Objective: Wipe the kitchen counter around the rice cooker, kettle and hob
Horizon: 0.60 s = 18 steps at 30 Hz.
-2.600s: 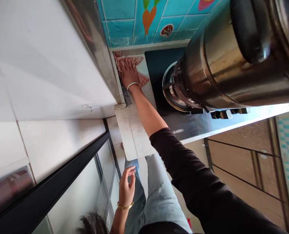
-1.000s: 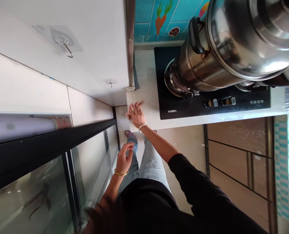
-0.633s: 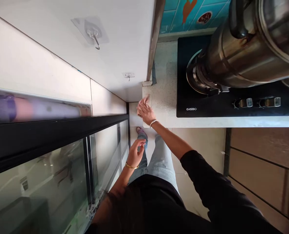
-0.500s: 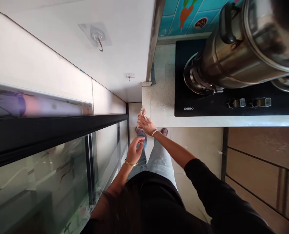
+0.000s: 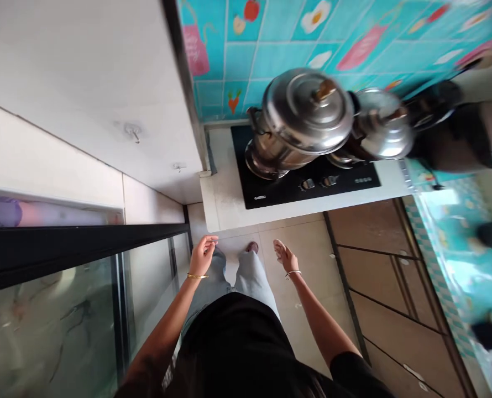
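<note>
My right hand, with a silver bangle at the wrist, is closed around a small crumpled pale cloth. It hangs over the floor in front of the cooktop counter. To the left, my left hand, wearing a gold bracelet, holds nothing; its fingers are loosely bent and apart from the thumb. This hand is near the left front corner of the pale counter. Neither hand touches the counter.
A black gas cooktop carries a large lidded steel pot and a smaller lidded pot. A white cabinet with hooks stands left, above a black-framed glass unit. Brown drawers are on the right.
My right hand has moved away from the counter's left corner to the right, still with the cloth. The hands are farther apart, and the view has turned right, showing more of the cooktop.
</note>
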Tool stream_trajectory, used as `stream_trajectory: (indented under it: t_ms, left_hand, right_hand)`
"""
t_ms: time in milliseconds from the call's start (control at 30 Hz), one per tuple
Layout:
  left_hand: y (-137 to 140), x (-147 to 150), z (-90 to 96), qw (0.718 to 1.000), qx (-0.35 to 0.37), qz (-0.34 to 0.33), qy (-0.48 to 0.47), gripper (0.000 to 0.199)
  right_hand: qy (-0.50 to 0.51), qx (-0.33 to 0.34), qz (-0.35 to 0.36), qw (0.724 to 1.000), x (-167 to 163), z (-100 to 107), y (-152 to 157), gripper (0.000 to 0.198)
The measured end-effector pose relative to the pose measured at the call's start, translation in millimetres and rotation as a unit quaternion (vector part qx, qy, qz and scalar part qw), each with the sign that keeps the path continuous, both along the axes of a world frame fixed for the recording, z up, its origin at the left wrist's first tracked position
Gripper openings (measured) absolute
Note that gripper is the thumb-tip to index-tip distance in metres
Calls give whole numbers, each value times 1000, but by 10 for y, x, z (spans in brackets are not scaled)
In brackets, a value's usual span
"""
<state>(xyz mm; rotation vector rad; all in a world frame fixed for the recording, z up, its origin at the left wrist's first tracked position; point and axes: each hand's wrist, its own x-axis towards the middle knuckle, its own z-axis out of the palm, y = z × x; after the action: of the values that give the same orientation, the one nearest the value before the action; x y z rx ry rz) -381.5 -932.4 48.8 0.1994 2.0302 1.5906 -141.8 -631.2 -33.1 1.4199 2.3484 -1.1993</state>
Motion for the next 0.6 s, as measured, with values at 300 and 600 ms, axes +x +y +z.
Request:
stream_trajectory:
  t_ms: [300, 600]
  left_hand:
    - [1488, 372, 602, 991, 41, -117, 46, 43]
    - [3319, 1868, 676, 979, 97, -178, 23, 75]
  right_hand:
    - [383, -208, -271, 858, 214, 1037, 413, 56]
    - [496, -301, -286, 763, 1340, 1925, 1574, 45]
